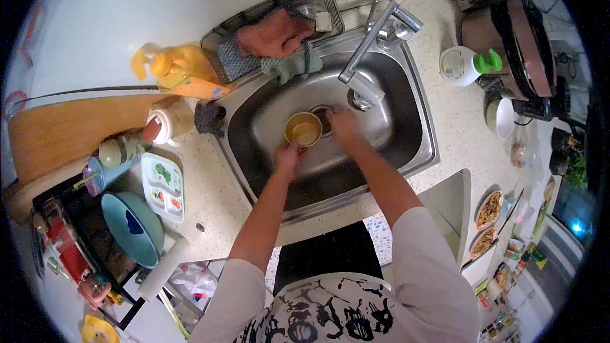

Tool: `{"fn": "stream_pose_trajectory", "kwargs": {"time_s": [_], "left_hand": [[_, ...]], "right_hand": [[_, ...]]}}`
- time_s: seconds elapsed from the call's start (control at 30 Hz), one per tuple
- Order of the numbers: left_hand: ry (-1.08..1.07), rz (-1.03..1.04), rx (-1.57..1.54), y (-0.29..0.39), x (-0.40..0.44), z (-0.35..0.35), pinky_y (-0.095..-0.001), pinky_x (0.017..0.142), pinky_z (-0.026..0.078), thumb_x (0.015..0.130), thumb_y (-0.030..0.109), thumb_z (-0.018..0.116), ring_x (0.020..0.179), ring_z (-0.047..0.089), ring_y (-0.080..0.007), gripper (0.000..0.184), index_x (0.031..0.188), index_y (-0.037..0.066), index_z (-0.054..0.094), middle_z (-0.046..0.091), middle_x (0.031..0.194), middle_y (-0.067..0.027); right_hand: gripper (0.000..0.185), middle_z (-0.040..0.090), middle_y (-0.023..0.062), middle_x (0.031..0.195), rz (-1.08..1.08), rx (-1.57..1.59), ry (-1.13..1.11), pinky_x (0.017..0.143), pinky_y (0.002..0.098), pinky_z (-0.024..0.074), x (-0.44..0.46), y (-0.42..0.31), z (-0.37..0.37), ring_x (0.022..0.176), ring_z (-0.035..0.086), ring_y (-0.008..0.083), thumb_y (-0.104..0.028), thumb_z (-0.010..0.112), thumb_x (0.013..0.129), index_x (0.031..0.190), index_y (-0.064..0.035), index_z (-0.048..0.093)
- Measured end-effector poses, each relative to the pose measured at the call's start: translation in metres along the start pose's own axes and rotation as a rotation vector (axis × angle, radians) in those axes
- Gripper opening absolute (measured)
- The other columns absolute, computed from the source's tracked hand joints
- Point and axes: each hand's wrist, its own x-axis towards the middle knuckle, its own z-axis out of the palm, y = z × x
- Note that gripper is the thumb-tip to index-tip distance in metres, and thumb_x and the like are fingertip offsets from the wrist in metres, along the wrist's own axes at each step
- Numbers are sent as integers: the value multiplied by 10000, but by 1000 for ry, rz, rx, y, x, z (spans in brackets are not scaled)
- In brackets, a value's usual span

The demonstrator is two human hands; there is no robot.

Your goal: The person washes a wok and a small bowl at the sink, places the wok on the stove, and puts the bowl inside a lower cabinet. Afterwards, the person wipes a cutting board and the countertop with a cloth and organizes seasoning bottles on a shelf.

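Observation:
In the head view, my left hand [289, 155] grips the near rim of a small yellowish bowl [303, 130], its opening turned up toward me. My right hand [344, 126] is just right of the bowl, low in the steel sink [394, 146], by the dark drain [323, 118]. Its fingers are blurred, so I cannot make out whether they hold anything. The chrome faucet [375, 41] reaches over the basin, its spout head above and right of my right hand.
A wire basket [222, 57] with a reddish cloth [276, 33] stands behind the sink. Orange bottles [181, 67], a divided plate [163, 185] and a teal bowl [132, 228] are on the left. A white bottle with a green pump [459, 67] stands right.

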Motion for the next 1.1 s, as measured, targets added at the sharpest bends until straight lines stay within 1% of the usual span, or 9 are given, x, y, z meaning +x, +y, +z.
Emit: {"fn": "stream_pose_trajectory", "kwargs": {"time_s": [0.13,0.23,0.37,0.6,0.7,0.77,0.9,0.97,1.1], "left_hand": [[-17,-43,13,-1,7,-5,-376,706,586,964,265,604,765,668,-228,335,1062,-56,610,676,931,-134],[-28,-18,35,9,-2,-2,-355,694,599,939,228,631,738,668,-231,315,991,-83,617,661,951,-141],[-97,72,71,1,-12,2,-348,692,600,915,176,638,739,665,-230,284,1041,-75,597,652,925,-123],[-7,172,17,41,-87,39,-320,676,577,885,91,656,834,668,-226,494,1322,-4,447,647,972,-112],[-36,138,37,46,-96,48,-360,680,571,864,148,686,919,655,-241,485,1287,-3,504,653,960,-133],[56,317,308,41,-96,52,-404,711,555,834,204,718,946,646,-276,524,1276,-8,534,657,956,-157],[160,712,797,51,-116,63,-414,778,546,833,296,750,886,670,-311,601,1305,-14,547,649,1006,-196],[176,856,865,54,-132,67,-444,842,518,811,342,764,986,640,-325,673,1339,0,525,633,1083,-217],[285,1042,1013,56,-154,74,-489,961,464,792,357,778,1153,569,-337,745,1399,47,479,586,1226,-213]], "right_hand": [[338,685,181,926,319,249,56,745,486,550,-30,1,-62,829,681,374,-183,676,822,1143,-97,622],[439,680,178,942,418,702,270,747,489,543,-57,7,-90,817,673,390,-135,717,769,1188,-107,590],[460,666,177,970,73,622,438,729,484,530,-81,-6,-82,848,656,377,-118,699,776,1220,-146,582],[344,612,178,936,-99,391,157,768,473,517,-108,-37,-106,894,621,388,-129,650,796,1139,-107,636],[382,620,159,974,-192,438,202,795,485,520,-118,-41,-101,941,611,404,-136,679,759,1135,-92,627],[425,618,173,925,-204,483,276,797,460,507,-119,-48,-93,901,609,412,-104,689,723,1142,-79,626],[400,659,140,1067,73,975,91,877,405,514,-109,-51,-66,984,644,314,-44,660,806,1201,-32,603],[322,672,132,1130,173,1505,91,895,375,525,-106,-50,-47,1003,657,248,-58,632,893,1209,-7,600],[291,670,96,1159,294,1876,61,905,319,510,-112,-45,-60,1038,628,168,-52,610,930,1216,3,604]]}}
